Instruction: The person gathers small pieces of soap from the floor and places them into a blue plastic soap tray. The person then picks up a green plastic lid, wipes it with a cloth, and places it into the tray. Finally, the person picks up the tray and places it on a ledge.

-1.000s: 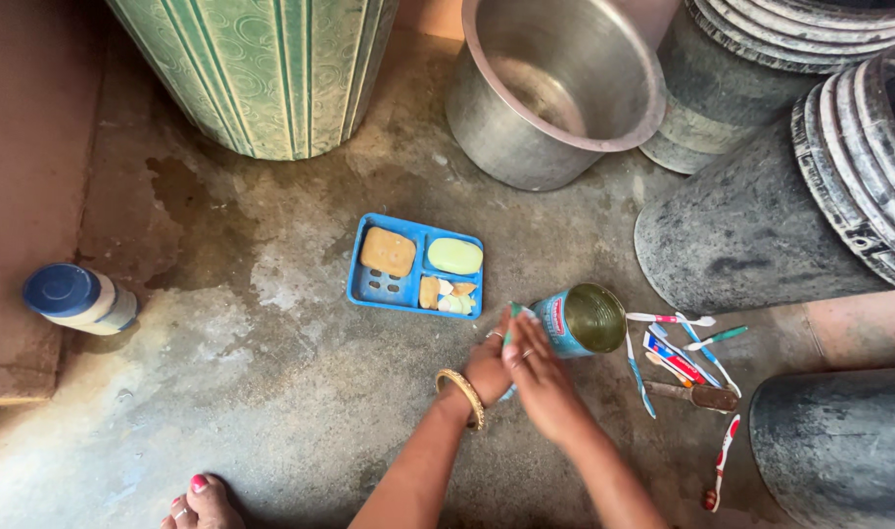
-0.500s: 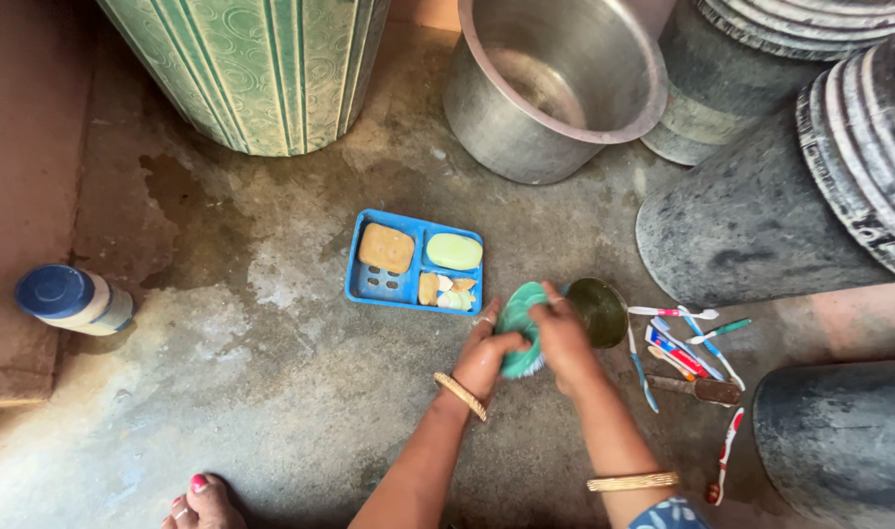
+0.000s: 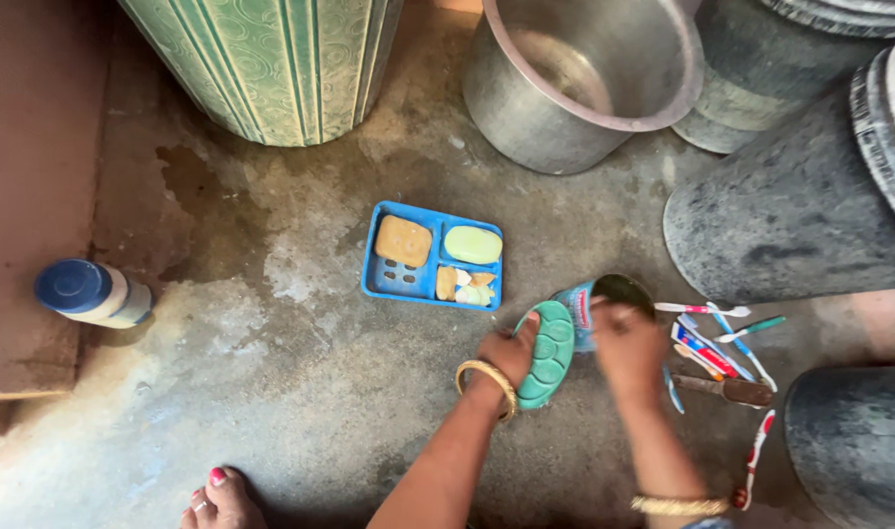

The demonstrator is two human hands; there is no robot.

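At the bottom left of the frame a bare foot with painted nails is resting on the damp concrete floor. Just right of centre the left hand, a gold bangle on its wrist, is closing around the edge of an oval green scrub brush, holding it on edge with its ribbed back facing the camera. Beside it the right hand is blurring as it curls over the rim of a blue tin can lying on its side; how firmly its fingers are gripping cannot be told. The brush and the can are sitting just touching, right of centre. To scrub well here, it seems wise to be pinning the can steady with the right hand and pressing the bristle face flat against the metal. Just right of the hands, toothbrushes and a paste tube are lying scattered. Above them a blue soap tray is holding soap bars. At the left edge a blue-capped bottle is lying, and along the top a green drum, a metal pot and black tubs are standing.
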